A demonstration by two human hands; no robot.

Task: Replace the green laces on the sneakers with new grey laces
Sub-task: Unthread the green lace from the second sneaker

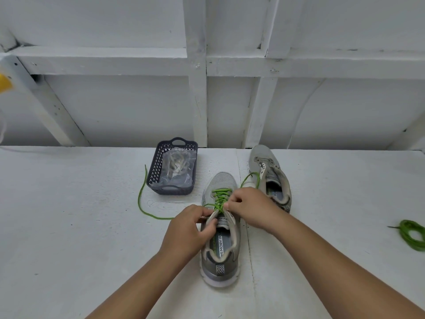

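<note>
Bright, even, diffuse light fills the scene with no visible source, and the white painted table top (69, 203) and white panelled wall (115, 107) look flat and slightly washed out. Shadows are faint and soft, close under objects. The wide-angle lens bows straight lines toward the edges, while the centre stays fairly sharp and the corners soften slightly.
</note>
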